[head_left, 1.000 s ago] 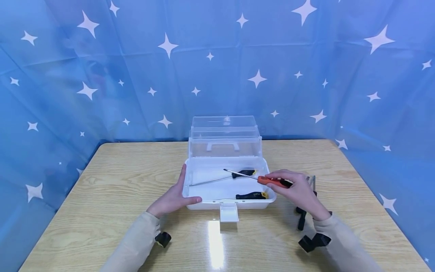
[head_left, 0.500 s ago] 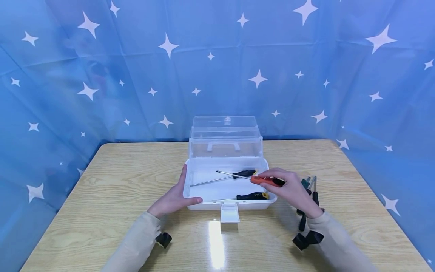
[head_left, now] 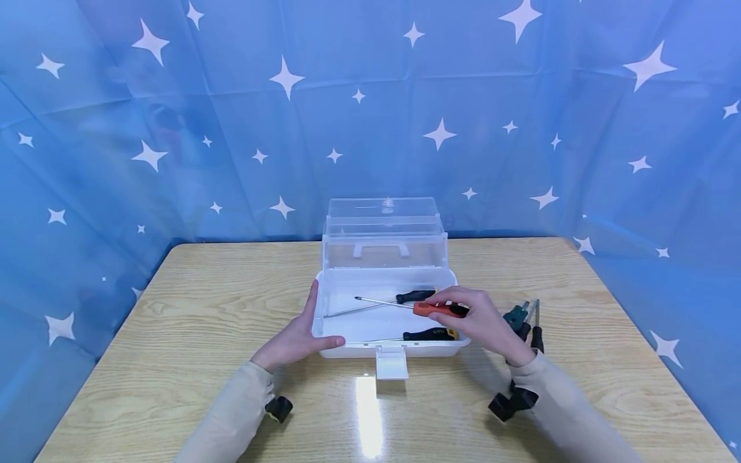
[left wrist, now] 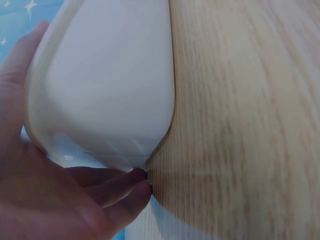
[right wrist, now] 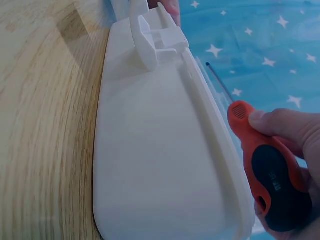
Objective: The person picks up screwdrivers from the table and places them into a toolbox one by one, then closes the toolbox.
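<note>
A white toolbox (head_left: 419,350) stands on the table with its clear lid (head_left: 382,225) raised. My left hand (head_left: 292,341) holds the box's left end, thumb over the front rim; in the left wrist view its other fingers (left wrist: 120,192) curl against the box's far corner. My right hand (head_left: 480,318) grips an orange-and-black screwdriver (head_left: 425,309) by its handle. The screwdriver hovers over the right part of the box, its shaft pointing left. Inside the box lie two black-and-yellow screwdrivers, one toward the back (head_left: 415,296) and one along the front wall (head_left: 431,334).
Right of the box, partly behind my right forearm, lie more tools: a green-handled one (head_left: 514,317) and black-handled ones (head_left: 537,337). The box's latch (head_left: 392,364) hangs out over the front. A blue starry curtain (head_left: 370,128) backs the wooden table (head_left: 202,302).
My right hand has carried the orange screwdriver left, further over the box, uncovering more of the tools at the right. The left hand has stayed in place on the box.
</note>
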Tool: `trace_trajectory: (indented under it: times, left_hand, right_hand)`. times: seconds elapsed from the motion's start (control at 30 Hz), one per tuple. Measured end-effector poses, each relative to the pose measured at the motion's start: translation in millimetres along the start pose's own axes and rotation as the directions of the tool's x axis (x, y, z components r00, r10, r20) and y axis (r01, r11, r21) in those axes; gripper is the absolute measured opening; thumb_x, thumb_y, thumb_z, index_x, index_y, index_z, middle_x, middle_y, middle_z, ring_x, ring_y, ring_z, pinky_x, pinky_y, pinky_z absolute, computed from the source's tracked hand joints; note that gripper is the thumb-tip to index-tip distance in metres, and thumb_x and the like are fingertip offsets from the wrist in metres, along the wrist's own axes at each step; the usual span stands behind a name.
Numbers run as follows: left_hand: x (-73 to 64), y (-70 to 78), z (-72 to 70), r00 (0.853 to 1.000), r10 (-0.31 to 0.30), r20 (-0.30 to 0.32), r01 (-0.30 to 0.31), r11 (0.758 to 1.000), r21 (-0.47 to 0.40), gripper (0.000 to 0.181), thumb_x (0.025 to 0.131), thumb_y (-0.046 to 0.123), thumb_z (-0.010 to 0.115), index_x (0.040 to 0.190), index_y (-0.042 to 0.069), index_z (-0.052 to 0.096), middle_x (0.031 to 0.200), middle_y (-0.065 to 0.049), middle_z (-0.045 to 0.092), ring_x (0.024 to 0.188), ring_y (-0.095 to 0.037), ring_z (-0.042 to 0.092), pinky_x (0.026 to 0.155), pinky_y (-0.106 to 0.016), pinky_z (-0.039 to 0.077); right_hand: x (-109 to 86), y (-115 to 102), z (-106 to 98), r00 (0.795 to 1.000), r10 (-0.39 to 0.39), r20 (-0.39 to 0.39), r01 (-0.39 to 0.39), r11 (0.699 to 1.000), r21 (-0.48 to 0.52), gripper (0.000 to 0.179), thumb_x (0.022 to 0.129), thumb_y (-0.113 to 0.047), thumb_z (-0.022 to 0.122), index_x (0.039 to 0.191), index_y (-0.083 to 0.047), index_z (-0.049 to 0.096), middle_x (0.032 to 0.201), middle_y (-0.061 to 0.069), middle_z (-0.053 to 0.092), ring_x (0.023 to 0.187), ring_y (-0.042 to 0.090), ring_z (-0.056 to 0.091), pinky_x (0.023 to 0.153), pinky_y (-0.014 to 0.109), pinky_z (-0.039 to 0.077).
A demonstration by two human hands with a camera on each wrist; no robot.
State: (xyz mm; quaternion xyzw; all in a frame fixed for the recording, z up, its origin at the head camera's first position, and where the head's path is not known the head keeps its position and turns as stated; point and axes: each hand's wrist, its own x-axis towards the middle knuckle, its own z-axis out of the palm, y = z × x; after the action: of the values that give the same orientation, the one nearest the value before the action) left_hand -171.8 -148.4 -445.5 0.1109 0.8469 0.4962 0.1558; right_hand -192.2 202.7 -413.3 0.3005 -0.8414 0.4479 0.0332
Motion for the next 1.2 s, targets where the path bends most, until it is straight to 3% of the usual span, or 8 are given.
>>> trace_trajectory:
  times: [0.43, 0.8, 1.2]
  left_hand:
    - [-0.5, -0.6, -0.4, 1.0, 0.006, 0.01, -0.006, 1.0, 0.005, 0.12, 0.083, 0.038, 0.077, 0.152, 0.019, -0.019, 0.157, -0.025, 0.005, 0.14, -0.042, 0.02, 0.108, -0.058, 0.023]
    - [-1.4, -0.5, -0.5, 1.0, 0.002, 0.01, -0.002, 1.0, 0.0, 0.122, 0.081, 0.04, 0.078, 0.153, 0.02, -0.018, 0.157, -0.024, 0.009, 0.139, -0.04, 0.024, 0.108, -0.055, 0.025]
    - [-0.9, -1.1, -0.8, 1.0, 0.013, 0.014, -0.012, 1.0, -0.022, 0.123, 0.08, 0.04, 0.078, 0.153, 0.02, -0.019, 0.157, -0.023, 0.009, 0.139, -0.039, 0.023, 0.108, -0.055, 0.024]
  right_hand:
    - [12.2, -1.8, 15.0, 0.991, 0.008, 0.132, 0.003, 0.997, -0.082, 0.018, 0.088, -0.013, 0.073, 0.106, -0.011, 0.074, 0.098, -0.002, 0.068, 0.077, 0.014, 0.055, 0.062, 0.027, 0.046]
    - [15.5, -1.7, 23.9, 0.988, 0.024, 0.155, -0.003, 0.991, -0.136, 0.015, 0.088, -0.014, 0.073, 0.102, -0.011, 0.074, 0.097, -0.002, 0.069, 0.075, 0.011, 0.052, 0.062, 0.026, 0.044]
    - [21.5, 1.4, 31.2, 0.985, 0.025, 0.169, -0.003, 0.992, -0.128, 0.017, 0.088, -0.011, 0.072, 0.105, -0.011, 0.074, 0.102, 0.0, 0.069, 0.08, 0.011, 0.055, 0.068, 0.028, 0.045]
